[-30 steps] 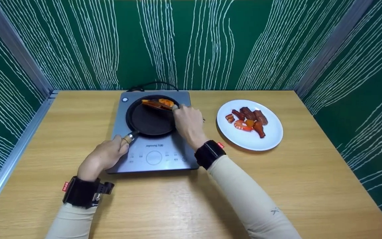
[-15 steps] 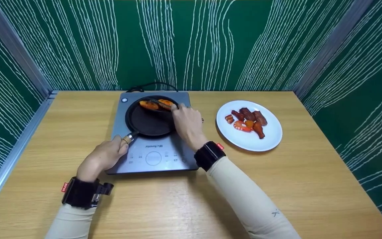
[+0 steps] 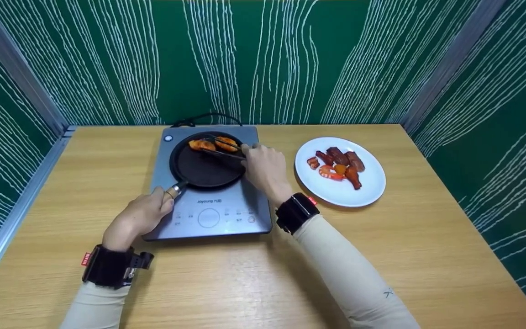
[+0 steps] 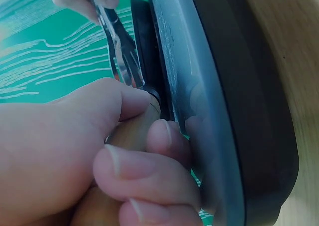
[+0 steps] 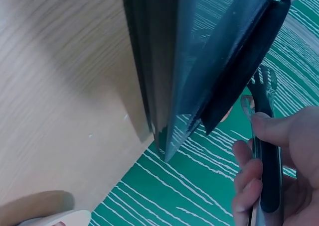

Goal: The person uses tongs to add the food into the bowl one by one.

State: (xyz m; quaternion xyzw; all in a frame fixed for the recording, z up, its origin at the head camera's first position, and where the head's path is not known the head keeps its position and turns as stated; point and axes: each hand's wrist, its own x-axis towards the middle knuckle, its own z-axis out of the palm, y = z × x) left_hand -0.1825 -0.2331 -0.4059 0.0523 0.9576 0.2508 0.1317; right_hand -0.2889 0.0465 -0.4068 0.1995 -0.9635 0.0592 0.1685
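My left hand (image 3: 142,214) grips the wooden handle (image 3: 171,192) of a black frying pan (image 3: 208,173). The pan sits on a grey induction cooktop (image 3: 240,205). My right hand (image 3: 266,171) holds a pair of tongs (image 3: 226,154) over the pan's far side. Their two arms stand apart there. In the right wrist view the tongs (image 5: 269,161) have a dark grip and a slotted head, with thumb and fingers wrapped about them. Two orange-brown food pieces lie in the pan: a left piece (image 3: 199,145) and a right piece (image 3: 227,144), both partly hidden by the tongs.
A white plate (image 3: 354,194) stands right of the cooktop, bearing a shrimp (image 3: 330,172), a small drumstick (image 3: 353,177) and several brown meat pieces (image 3: 337,155). A black cord (image 3: 217,114) runs behind the cooktop. Green patterned walls (image 3: 244,59) surround the wooden table (image 3: 226,283).
The tongs' arms have spread apart, and the right hand has shifted slightly right. The left food piece has turned over and now lies flat. The left hand keeps its grip on the pan handle.
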